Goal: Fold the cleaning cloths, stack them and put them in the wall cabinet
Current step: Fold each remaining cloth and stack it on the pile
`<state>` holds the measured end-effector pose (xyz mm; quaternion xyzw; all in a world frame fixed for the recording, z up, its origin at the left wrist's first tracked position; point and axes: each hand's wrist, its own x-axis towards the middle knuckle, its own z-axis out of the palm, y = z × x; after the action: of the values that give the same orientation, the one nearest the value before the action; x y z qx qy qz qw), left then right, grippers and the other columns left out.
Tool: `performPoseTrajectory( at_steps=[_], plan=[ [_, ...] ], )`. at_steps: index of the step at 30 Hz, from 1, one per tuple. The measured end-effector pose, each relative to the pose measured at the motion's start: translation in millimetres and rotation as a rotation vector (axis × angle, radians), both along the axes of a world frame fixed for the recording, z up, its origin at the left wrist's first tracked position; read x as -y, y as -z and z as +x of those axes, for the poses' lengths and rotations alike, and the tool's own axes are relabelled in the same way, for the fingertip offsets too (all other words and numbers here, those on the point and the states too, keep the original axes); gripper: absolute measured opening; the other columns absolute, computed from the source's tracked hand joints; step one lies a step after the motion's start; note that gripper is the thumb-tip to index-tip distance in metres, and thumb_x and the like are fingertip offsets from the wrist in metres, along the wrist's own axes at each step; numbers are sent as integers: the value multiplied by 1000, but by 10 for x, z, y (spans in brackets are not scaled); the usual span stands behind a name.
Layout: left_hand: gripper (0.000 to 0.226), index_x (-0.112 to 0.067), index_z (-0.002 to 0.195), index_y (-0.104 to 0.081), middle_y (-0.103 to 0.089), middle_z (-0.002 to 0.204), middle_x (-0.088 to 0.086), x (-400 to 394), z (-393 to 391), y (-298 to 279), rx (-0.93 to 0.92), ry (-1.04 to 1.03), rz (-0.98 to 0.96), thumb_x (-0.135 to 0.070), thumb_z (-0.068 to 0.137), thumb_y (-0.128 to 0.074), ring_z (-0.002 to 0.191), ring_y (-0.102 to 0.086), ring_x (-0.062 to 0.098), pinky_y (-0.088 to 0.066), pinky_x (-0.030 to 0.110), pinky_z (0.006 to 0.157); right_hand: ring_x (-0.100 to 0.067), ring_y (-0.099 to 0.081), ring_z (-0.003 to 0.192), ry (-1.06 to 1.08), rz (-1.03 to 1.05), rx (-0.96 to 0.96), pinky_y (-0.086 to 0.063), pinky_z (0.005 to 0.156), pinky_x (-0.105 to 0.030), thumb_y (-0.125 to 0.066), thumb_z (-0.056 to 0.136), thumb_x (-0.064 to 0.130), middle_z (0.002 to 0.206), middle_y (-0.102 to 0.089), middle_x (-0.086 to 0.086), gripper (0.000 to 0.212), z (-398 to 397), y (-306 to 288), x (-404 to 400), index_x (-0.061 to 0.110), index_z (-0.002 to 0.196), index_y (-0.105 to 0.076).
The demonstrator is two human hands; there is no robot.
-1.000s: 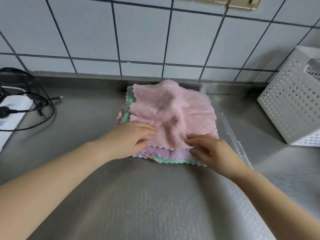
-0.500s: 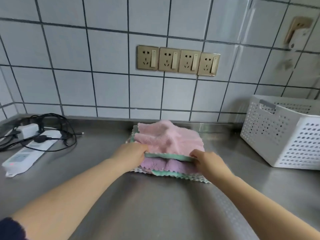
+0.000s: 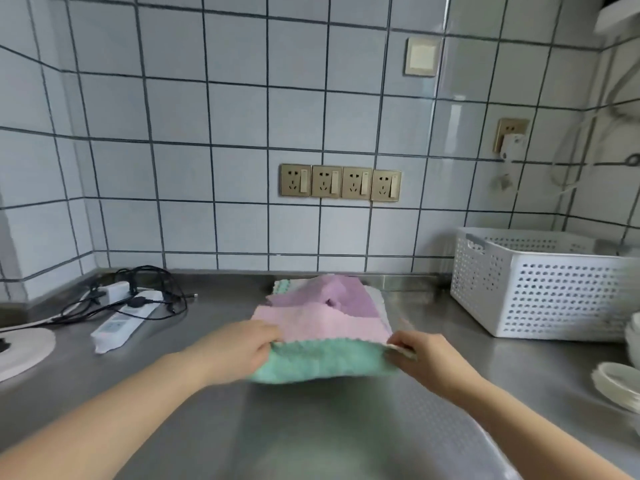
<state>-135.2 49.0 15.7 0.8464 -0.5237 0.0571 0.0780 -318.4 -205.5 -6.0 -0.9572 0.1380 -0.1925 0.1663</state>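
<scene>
Together, 2 hands grip 3 cloths.

1. The worktop is shiny grey metal and runs along the tiled wall.
2. A pile of soft cloths lies near the back.
3. A white basket with many holes stands on the right.
4. White dishes sit at the right edge.
5. A white power strip with black cables lies on the left.

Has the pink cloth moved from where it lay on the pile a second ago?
Yes. The pink cloth has come toward the person with the green cloth, off the pile, away from the tiled wall.
</scene>
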Motion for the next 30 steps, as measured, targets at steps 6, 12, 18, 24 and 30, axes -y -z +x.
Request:
performPoseTrajectory(
  at_steps=[6, 12, 18, 24, 30],
  plan=[
    [29, -22, 115, -59, -61, 118, -9, -399, -383, 293, -204, 25, 116, -18, 92, -42, 98, -52, 4, -38, 16, 83, -11, -56, 80, -50, 50, -255, -42, 69, -23, -59, 87, 41, 83, -59, 13, 14, -356, 188, -310, 35, 75, -53],
    [24, -26, 111, -62, -58, 107, -15, -575, -475, 484, -317, -55, 26, -22, 92, -48, 99, -52, 1, -37, 10, 84, -11, -51, 75, 41, 82, -343, -37, 61, -19, -60, 86, 42, 76, -54, 13, 19, -500, 294, -456, 34, 72, -50],
    [36, -39, 107, -47, -56, 114, -3, -681, -265, 557, -694, -195, -118, -18, 80, -57, 89, -60, 17, -47, 28, 72, -20, -61, 93, 211, 148, -245, -45, 74, -28, -61, 86, 38, 102, -68, -3, 28, -351, 365, -281, 16, 102, -66],
    [21, -22, 99, -50, -61, 88, 5, -564, 1, 686, -795, -301, -372, -11, 85, -61, 58, -48, 9, -39, 23, 53, -13, -49, 69, 269, 139, -159, -33, 52, -18, -57, 90, 38, 73, -52, 9, 21, -16, 455, -153, 18, 94, -60],
    [23, -25, 99, -48, -54, 91, 0, -324, 173, 834, -566, -415, -469, -20, 85, -65, 74, -48, 8, -37, 22, 62, -19, -56, 71, 301, 116, -134, -36, 51, -26, -56, 90, 36, 70, -54, 9, 17, 345, 545, -19, 19, 89, -55]
  ],
)
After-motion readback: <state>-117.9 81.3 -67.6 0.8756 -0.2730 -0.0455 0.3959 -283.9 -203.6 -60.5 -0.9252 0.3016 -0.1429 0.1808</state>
